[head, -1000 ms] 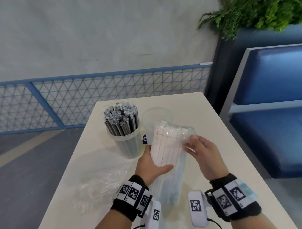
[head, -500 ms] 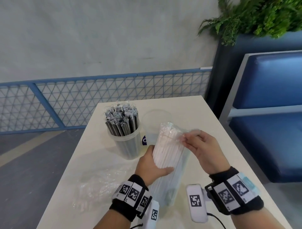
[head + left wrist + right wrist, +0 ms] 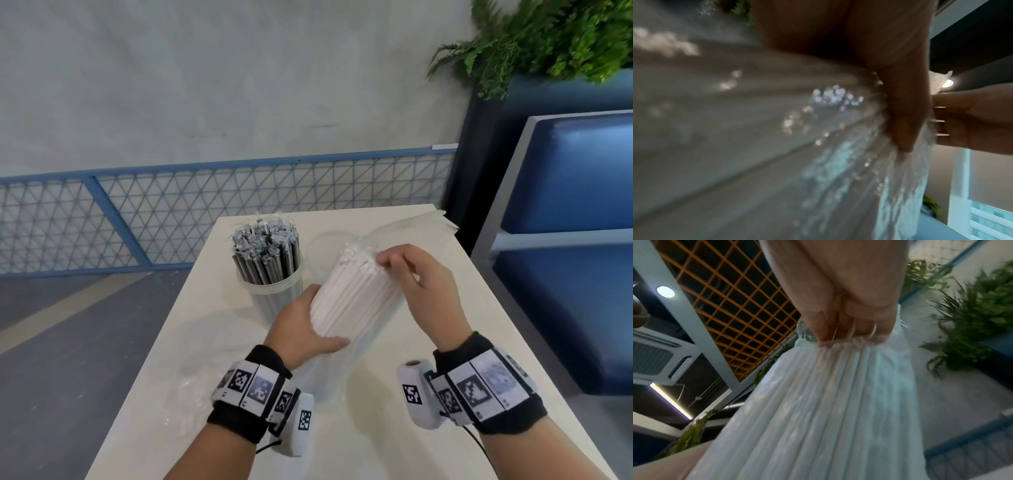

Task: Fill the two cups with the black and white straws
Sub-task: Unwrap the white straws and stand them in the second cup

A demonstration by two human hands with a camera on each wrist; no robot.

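A clear cup (image 3: 274, 301) packed with black wrapped straws (image 3: 265, 251) stands upright on the cream table (image 3: 212, 342). Right of it, an empty clear cup (image 3: 320, 251) shows behind the white bundle. My left hand (image 3: 303, 330) wraps round the lower part of a thick bundle of white straws (image 3: 349, 305) in a clear plastic bag, tilted up and to the right. My right hand (image 3: 416, 274) pinches the bag's plastic at the bundle's top end. The right wrist view shows the fingertips (image 3: 840, 331) clamped on gathered plastic above the straws (image 3: 830, 402).
A crumpled clear plastic wrapper (image 3: 191, 401) lies on the table at the left front. A blue mesh railing (image 3: 205, 212) runs behind the table. A blue bench (image 3: 565, 240) and a planter with green ferns (image 3: 548, 37) stand to the right.
The white bundle has tipped further up and rightward. My right hand moved from the bundle's right side to its top end and now pinches the bag there. The left hand keeps its grip.
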